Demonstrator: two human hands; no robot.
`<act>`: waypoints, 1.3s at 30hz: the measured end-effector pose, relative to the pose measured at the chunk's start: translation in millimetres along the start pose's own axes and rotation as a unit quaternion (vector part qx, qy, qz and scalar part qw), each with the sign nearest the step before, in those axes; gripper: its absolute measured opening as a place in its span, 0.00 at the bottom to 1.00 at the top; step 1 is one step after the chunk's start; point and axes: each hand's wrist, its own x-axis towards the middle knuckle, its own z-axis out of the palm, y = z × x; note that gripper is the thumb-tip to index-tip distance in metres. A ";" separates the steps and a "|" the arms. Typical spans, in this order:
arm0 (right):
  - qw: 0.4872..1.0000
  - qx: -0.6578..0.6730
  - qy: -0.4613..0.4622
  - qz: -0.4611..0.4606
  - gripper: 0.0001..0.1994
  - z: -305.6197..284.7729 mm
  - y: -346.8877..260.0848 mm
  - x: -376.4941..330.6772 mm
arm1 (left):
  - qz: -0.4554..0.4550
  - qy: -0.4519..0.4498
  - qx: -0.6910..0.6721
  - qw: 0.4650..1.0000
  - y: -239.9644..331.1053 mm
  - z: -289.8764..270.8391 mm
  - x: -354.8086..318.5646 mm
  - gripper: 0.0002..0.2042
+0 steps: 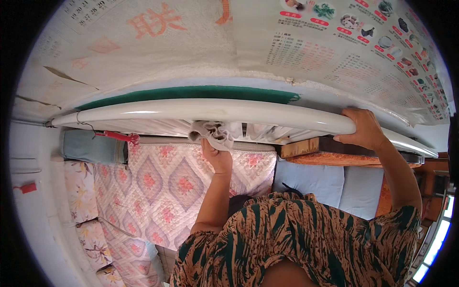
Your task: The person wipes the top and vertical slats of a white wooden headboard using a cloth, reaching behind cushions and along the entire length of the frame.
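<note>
A long white radiator (pixel 220 110) runs across the view along the wall, its thick rounded top pipe bowed by the lens. My left hand (pixel 217 158) is closed around a crumpled grey cloth (pixel 212 133), which lies against the radiator's ribbed front just below the top pipe. Farther right, my right hand (pixel 364 130) grips the pipe from above, thumb on the near side and fingers over the far side. A red patterned cloth strip (pixel 118 137) hangs by a cord near the pipe's left end.
Below the radiator spreads a pink quilted floral cover (pixel 186 184), with flowered cushions (pixel 93 241) at left. A folded blue-grey bundle (pixel 93 147) sits at the far left. Blue pads (pixel 311 179) and an orange-edged wooden piece (pixel 330 158) lie at right. Printed sheets (pixel 325 43) cover the wall.
</note>
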 end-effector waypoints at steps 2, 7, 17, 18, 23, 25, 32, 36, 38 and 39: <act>1.000 -0.004 0.000 -0.005 0.23 0.1 0.4 0.8 | -0.038 -0.020 -0.027 0.999 -42.2 -7.2 -16.2 0.19; 1.000 -0.009 0.014 -0.008 0.22 0.7 1.4 2.2 | -0.067 -0.045 -0.113 0.990 -75.8 -3.8 -26.1 0.18; 1.000 -0.018 0.007 -0.015 0.24 5.3 4.5 -0.7 | -0.043 -0.006 -0.058 0.997 35.7 0.0 10.1 0.04; 1.000 -0.015 0.014 -0.023 0.24 3.5 4.6 1.3 | -0.026 0.011 -0.039 0.999 42.0 4.6 15.6 0.05; 1.000 0.000 0.009 -0.006 0.23 0.7 -0.8 -0.1 | 0.125 -0.033 0.213 0.968 14.6 -11.1 5.3 0.07; 1.000 -0.012 0.009 -0.011 0.23 0.5 -1.7 -0.1 | 0.045 -0.028 0.120 0.991 -6.1 -6.5 -7.9 0.07; 1.000 -0.016 -0.011 0.004 0.25 -2.9 -1.6 0.1 | -0.102 -0.041 -0.093 0.990 -44.1 2.0 -29.3 0.10; 0.999 -0.031 0.015 -0.011 0.25 0.2 -1.7 1.4 | -0.193 -0.036 -0.197 0.961 -68.2 -2.0 -32.8 0.11; 0.999 -0.036 0.027 -0.013 0.25 2.5 2.6 0.4 | -0.193 -0.060 -0.195 0.960 -54.1 0.1 -30.8 0.13; 0.999 -0.036 0.033 -0.020 0.24 4.6 4.5 1.0 | -0.193 -0.065 -0.183 0.962 -47.4 -2.9 -28.4 0.13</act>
